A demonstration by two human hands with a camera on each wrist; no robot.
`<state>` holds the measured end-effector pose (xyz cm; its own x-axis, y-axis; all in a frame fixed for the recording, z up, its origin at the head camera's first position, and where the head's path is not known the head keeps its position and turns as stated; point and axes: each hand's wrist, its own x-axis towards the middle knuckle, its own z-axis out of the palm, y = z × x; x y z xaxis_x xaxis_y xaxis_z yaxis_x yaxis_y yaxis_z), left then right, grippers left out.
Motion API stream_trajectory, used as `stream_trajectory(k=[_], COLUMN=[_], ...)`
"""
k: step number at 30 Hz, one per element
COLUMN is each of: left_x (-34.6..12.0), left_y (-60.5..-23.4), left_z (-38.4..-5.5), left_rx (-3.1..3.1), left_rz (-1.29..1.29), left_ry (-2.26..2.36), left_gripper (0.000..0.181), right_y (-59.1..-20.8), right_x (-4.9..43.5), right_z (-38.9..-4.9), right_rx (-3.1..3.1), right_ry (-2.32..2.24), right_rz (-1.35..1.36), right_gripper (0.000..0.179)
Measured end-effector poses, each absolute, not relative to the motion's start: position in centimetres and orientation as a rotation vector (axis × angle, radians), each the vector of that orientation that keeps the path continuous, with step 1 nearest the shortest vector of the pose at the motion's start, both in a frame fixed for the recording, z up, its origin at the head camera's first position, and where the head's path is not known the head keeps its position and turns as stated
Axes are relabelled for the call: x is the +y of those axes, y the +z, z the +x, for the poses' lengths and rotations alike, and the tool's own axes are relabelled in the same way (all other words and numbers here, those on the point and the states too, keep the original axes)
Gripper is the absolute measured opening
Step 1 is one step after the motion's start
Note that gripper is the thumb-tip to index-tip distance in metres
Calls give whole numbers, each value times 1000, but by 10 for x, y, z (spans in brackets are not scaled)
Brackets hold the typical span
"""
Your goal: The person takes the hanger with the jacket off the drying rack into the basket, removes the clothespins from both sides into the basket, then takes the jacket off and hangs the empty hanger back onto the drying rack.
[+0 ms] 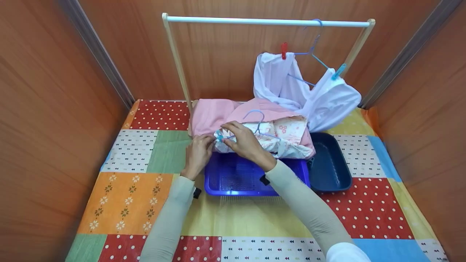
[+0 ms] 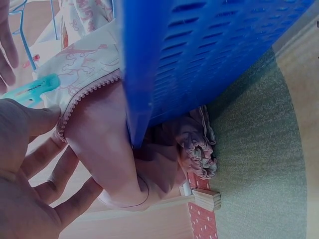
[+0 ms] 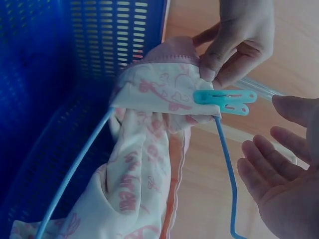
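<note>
Pinching zippered jacket [image 2: 99, 122] with left hand [image 1: 198, 153], spreading right hand [image 1: 248, 141] at three o'clock from teal clothespin [image 1: 219, 137].
Perhaps risking slippage off blue hanger [image 3: 77, 172], clipping too shallowly.

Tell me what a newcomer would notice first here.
Likely the patchwork cloth spread below, and the white garment hanging at the right of the rack. Next, the blue basket at centre, a pink garment at its far edge. The left fingers pinch that garment beside a turquoise peg.

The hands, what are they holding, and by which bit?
The left hand pinches the cloth by its corner, near the zipper and clip. The right hand holds nothing.
</note>
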<state>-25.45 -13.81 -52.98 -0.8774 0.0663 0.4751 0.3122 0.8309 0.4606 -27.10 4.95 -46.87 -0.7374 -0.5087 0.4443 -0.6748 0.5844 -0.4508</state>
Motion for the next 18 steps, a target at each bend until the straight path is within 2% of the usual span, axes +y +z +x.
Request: stream_trajectory(k=[9,18], left_x=[-138,-139], left_y=[-531,-534], left_z=[-255,-256], left_rx=[-2549,-2530], left_rz=[-291,-304], left_ry=[-746,-757], left_gripper=[12,11], right_y=[-471,-472], right_x=[38,32], right_z=[-280,-284], right_rx=[-2733,-2755], right_ry=[691,689], right_rz=[949,949], right_gripper=[48,32])
